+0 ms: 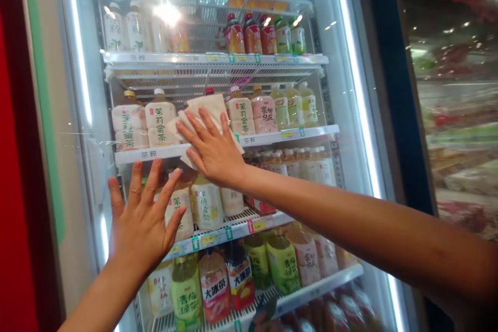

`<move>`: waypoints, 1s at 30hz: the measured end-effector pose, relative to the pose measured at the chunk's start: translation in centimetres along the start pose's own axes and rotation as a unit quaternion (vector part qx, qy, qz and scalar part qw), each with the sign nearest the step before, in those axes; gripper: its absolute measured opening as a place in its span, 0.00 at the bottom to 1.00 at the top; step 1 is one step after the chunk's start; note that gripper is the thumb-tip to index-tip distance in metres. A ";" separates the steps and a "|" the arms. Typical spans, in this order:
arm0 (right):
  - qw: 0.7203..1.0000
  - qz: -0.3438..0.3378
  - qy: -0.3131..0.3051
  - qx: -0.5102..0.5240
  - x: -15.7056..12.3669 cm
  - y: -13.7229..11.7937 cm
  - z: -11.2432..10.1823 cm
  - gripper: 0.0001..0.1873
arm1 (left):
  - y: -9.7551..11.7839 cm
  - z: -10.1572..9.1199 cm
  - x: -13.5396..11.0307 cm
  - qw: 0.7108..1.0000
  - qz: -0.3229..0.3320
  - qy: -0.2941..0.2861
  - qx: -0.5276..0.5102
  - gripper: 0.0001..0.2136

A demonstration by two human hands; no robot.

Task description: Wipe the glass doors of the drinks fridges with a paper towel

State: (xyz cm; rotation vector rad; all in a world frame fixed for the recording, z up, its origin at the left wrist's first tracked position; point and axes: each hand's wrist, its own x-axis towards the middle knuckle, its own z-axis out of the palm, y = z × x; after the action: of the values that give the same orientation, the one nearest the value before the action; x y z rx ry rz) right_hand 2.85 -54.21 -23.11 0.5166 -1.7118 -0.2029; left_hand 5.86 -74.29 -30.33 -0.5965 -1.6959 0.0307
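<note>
A folded cream-coloured cloth point(212, 109) lies flat against the glass door point(202, 36) of a lit drinks cooler. My right hand point(218, 153) presses it there with fingers spread, its arm reaching in from the right. Lower and to the left, my left hand point(142, 218) is open, fingers apart and palm toward the glass, with nothing in it. Whether that palm touches the pane I cannot tell. Behind the glass, bottles of tea stand on a shelf point(179, 151); the cloth and my right hand hide some of them.
Further wire shelves of bottled drinks point(280, 259) fill the cooler above and below. Bright light strips point(358, 78) run down both sides. A red panel point(23, 166) stands at the far left. Blurred shelves of goods point(459, 166) are at the right, past a dark frame.
</note>
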 end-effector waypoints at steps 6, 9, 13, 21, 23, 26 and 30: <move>0.988 -0.149 -0.014 0.043 -1.3 -2.2 0.4 0.30 | -1.2 -1.3 -1.4 1.000 -0.008 0.002 -0.005 0.33; 0.986 -0.159 -0.023 0.037 0.0 -1.6 0.1 0.30 | -1.5 -1.8 -1.4 1.000 -0.016 0.000 -0.001 0.33; 1.000 0.020 0.007 0.014 1.9 -0.9 -0.3 0.32 | -1.0 -1.9 -1.0 1.000 -0.018 -0.004 -0.005 0.33; 0.980 -0.195 -0.017 0.033 -2.6 5.3 -0.6 0.31 | 0.6 -1.2 0.9 1.000 0.007 -0.007 0.004 0.33; 0.996 -0.089 0.006 0.014 -1.7 8.0 -1.2 0.32 | 1.5 -0.7 2.0 1.000 0.016 -0.007 0.004 0.33; 1.000 -0.011 0.008 -0.008 -2.9 9.9 -1.7 0.34 | 3.6 0.4 3.4 1.000 0.025 -0.005 -0.004 0.33; 0.996 -0.083 -0.035 -0.017 -7.5 11.6 -1.7 0.34 | 7.2 2.1 4.9 0.999 0.015 0.009 -0.032 0.33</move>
State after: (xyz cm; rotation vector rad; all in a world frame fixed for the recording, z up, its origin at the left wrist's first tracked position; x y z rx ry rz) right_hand 2.84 -40.37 -24.68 0.6338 -1.7309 -0.3735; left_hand 6.14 -65.51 -28.81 -0.6672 -1.6766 -0.0075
